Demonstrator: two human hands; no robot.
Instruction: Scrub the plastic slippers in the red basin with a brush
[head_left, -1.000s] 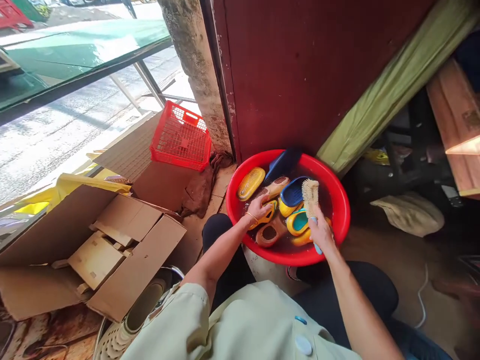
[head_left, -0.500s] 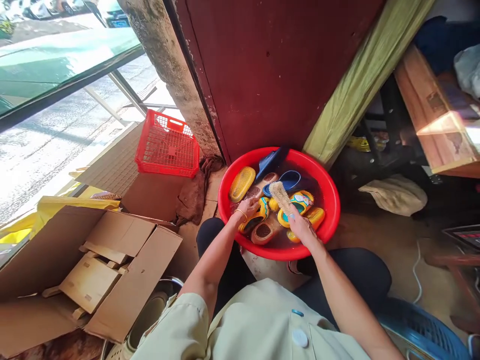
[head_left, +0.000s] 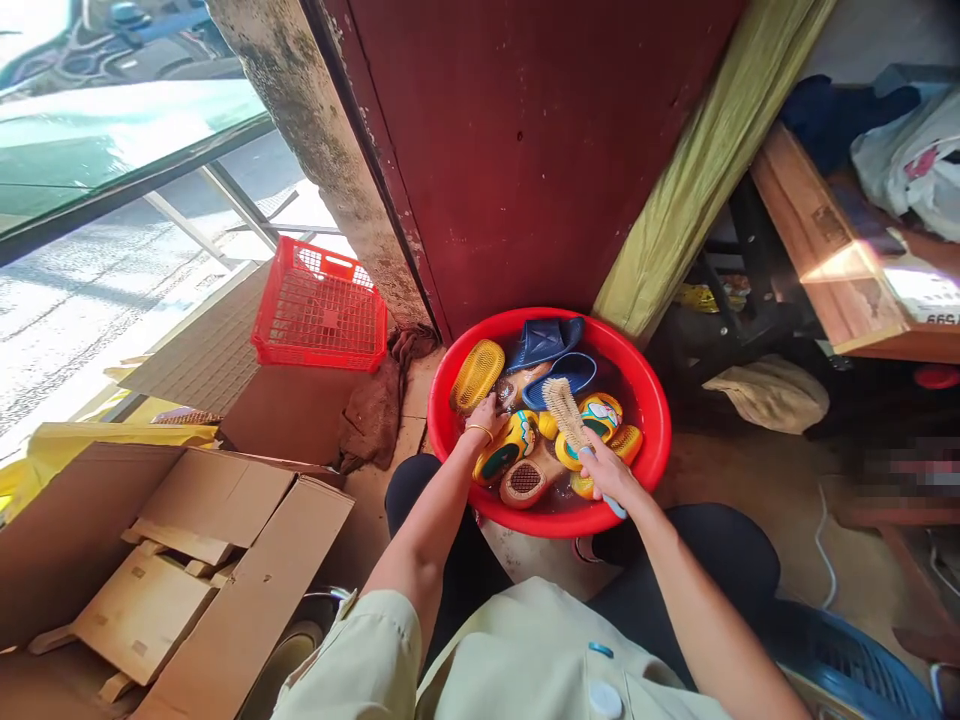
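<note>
A red basin holds murky water and several slippers. My right hand grips a scrub brush by its light blue handle, pale bristles over the slippers. My left hand reaches into the basin beside a yellow slipper, fingers stretched toward a brown slipper in the water; the fingertips are partly hidden. Near my left wrist lies a yellow cartoon slipper, with another brown slipper below it. Two dark blue slippers lie at the back. More yellow slippers are by the brush.
A red crate and a brown cloth are left of the basin. Nearer on the left stands a cardboard box with a wooden stool inside. A dark red door and a yellow-green curtain stand behind.
My left hand has shifted back and left, off the yellow cartoon slipper. A blue slipper at the back now lies flatter. My right hand still holds the brush; the view has shifted slightly.
</note>
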